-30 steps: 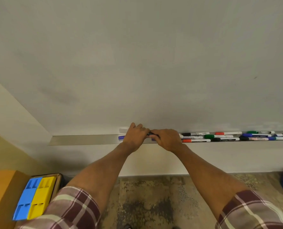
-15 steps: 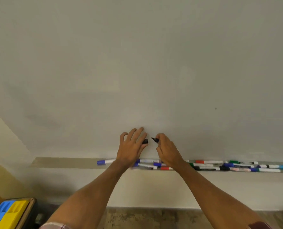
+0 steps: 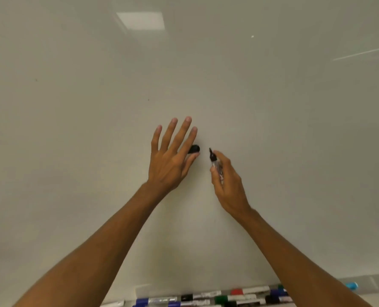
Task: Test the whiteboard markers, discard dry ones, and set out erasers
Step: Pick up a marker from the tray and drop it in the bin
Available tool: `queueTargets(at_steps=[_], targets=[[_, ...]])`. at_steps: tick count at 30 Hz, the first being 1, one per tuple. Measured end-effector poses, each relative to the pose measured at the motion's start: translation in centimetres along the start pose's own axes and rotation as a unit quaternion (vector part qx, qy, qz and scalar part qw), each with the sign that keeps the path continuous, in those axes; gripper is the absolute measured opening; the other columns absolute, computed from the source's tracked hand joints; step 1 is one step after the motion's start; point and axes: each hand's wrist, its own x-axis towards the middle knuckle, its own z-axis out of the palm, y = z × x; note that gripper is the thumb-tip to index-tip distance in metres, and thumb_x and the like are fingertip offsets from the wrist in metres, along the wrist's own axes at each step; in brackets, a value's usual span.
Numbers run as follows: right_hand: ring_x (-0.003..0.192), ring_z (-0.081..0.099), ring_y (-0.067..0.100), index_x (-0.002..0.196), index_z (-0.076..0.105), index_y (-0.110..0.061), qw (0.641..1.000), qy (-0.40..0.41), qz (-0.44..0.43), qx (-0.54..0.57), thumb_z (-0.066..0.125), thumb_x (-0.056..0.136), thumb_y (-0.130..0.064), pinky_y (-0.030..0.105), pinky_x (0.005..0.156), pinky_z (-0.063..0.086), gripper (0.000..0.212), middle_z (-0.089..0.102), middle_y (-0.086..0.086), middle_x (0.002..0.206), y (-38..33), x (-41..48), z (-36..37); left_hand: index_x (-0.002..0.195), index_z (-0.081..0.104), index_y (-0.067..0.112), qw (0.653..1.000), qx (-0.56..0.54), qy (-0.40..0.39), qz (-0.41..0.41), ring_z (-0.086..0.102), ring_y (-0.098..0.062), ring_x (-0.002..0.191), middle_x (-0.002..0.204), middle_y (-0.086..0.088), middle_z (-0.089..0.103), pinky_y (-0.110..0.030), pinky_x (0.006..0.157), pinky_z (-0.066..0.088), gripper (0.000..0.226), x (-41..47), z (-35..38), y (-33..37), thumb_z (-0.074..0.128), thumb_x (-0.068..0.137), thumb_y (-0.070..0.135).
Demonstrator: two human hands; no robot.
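Observation:
My right hand grips an uncapped black marker, its tip pointing up and left, close to the whiteboard. My left hand is raised beside it with fingers spread, pinching the marker's black cap between thumb and index finger. The two hands are a short gap apart. Several capped markers in blue, black, green and red lie in the tray along the bottom edge of the board. No eraser is in view.
The whiteboard fills nearly the whole view, with a ceiling light reflected at the top. Both forearms reach up from the lower corners and cover part of the tray.
Both hands rose from the tray up the board. The cap came off the black marker; the hands moved apart and my left fingers spread. The view tilted upward, dropping the floor and the blue and yellow items out of sight.

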Motion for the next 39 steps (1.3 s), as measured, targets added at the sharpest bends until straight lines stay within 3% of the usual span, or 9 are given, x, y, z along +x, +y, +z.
queueTargets(at_steps=[3, 6, 11, 17, 22, 25, 29, 36, 39], targets=[[0.063, 0.062, 0.01, 0.126, 0.035, -0.036, 0.998, 0.044, -0.003, 0.05, 0.043, 0.1, -0.016, 0.028, 0.06, 0.055, 0.034, 0.061, 0.002, 0.088, -1.0, 4.5, -3.0, 0.15, 0.035, 0.01, 0.999, 0.033, 0.004, -0.008, 0.017, -0.035, 0.146, 0.158, -0.014, 0.025, -0.055, 0.117, 0.016, 0.058, 5.4, -0.1, -0.1, 0.035, 0.104, 0.045], [0.066, 0.067, 0.013, 0.116, 0.049, -0.021, 0.994, 0.083, -0.038, 0.053, 0.043, 0.1, -0.014, 0.038, 0.06, 0.058, 0.019, 0.061, 0.004, 0.093, -1.7, 8.4, -5.4, 0.152, 0.031, 0.011, 0.999, 0.051, 0.002, -0.005, 0.015, -0.036, 0.147, 0.159, -0.013, 0.023, -0.055, 0.118, 0.013, 0.06, 9.2, -0.1, -0.2, 0.03, 0.104, 0.048], [0.096, 0.062, 0.009, 0.13, 0.051, -0.007, 0.989, 0.096, -0.109, 0.03, 0.048, 0.092, -0.021, 0.025, 0.08, 0.054, 0.041, 0.062, 0.003, 0.115, -1.9, 12.2, -8.1, 0.153, 0.026, 0.015, 0.999, 0.033, -0.008, -0.013, 0.009, -0.034, 0.149, 0.161, -0.011, 0.016, -0.054, 0.119, 0.005, 0.061, 12.9, 0.6, -0.2, 0.026, 0.103, 0.049], [0.078, 0.058, 0.016, 0.109, 0.063, -0.004, 0.965, 0.168, -0.196, -0.058, 0.063, 0.088, -0.034, 0.027, 0.069, 0.049, 0.037, 0.062, 0.008, 0.093, -1.8, 14.5, -9.6, 0.155, 0.017, 0.019, 0.999, 0.015, -0.02, -0.031, 0.005, -0.029, 0.15, 0.162, -0.007, 0.012, -0.052, 0.12, 0.004, 0.06, 12.8, 2.1, -0.4, 0.018, 0.104, 0.05], [0.076, 0.064, 0.015, 0.127, 0.053, -0.005, 0.971, 0.205, -0.117, 0.028, 0.053, 0.096, -0.017, 0.02, 0.07, 0.054, 0.033, 0.067, 0.011, 0.093, -1.6, 15.9, -9.4, 0.155, 0.017, 0.019, 0.999, 0.036, -0.004, -0.03, 0.006, -0.029, 0.15, 0.162, -0.006, 0.013, -0.052, 0.12, 0.008, 0.061, 12.8, 2.7, -0.6, 0.02, 0.103, 0.051], [0.072, 0.064, 0.02, 0.118, 0.054, -0.005, 0.97, 0.226, -0.081, 0.041, 0.057, 0.094, -0.019, 0.022, 0.063, 0.054, 0.028, 0.065, 0.01, 0.085, -1.1, 16.6, -9.5, 0.155, 0.018, 0.019, 0.999, 0.039, 0.006, -0.026, 0.007, -0.029, 0.15, 0.162, -0.006, 0.013, -0.052, 0.12, 0.009, 0.06, 12.7, 2.8, -0.5, 0.023, 0.104, 0.05], [0.069, 0.061, 0.018, 0.11, 0.058, -0.005, 0.963, 0.254, -0.083, 0.031, 0.056, 0.094, -0.019, 0.033, 0.062, 0.055, 0.022, 0.064, 0.006, 0.084, -0.6, 17.0, -8.9, 0.155, 0.018, 0.019, 0.999, 0.042, 0.006, -0.026, 0.007, -0.029, 0.15, 0.162, -0.006, 0.013, -0.052, 0.12, 0.008, 0.061, 12.7, 3.0, -0.5, 0.021, 0.104, 0.051], [0.058, 0.056, 0.016, 0.103, 0.061, -0.003, 0.968, 0.186, -0.153, -0.067, 0.054, 0.091, -0.026, 0.03, 0.055, 0.052, 0.027, 0.061, 0.004, 0.075, 0.7, 15.1, -8.0, 0.155, 0.018, 0.018, 0.999, 0.046, 0.01, -0.024, 0.008, -0.03, 0.15, 0.162, -0.007, 0.014, -0.051, 0.12, 0.008, 0.061, 12.8, 3.1, -0.7, 0.021, 0.104, 0.05], [0.057, 0.056, 0.017, 0.101, 0.06, -0.003, 0.965, 0.233, -0.114, -0.048, 0.054, 0.091, -0.024, 0.032, 0.053, 0.052, 0.024, 0.06, 0.005, 0.074, 1.9, 13.3, -8.1, 0.154, 0.019, 0.018, 0.999, 0.043, 0.009, -0.026, 0.01, -0.03, 0.149, 0.162, -0.007, 0.015, -0.051, 0.12, 0.008, 0.06, 12.7, 3.1, -0.6, 0.021, 0.104, 0.05]])
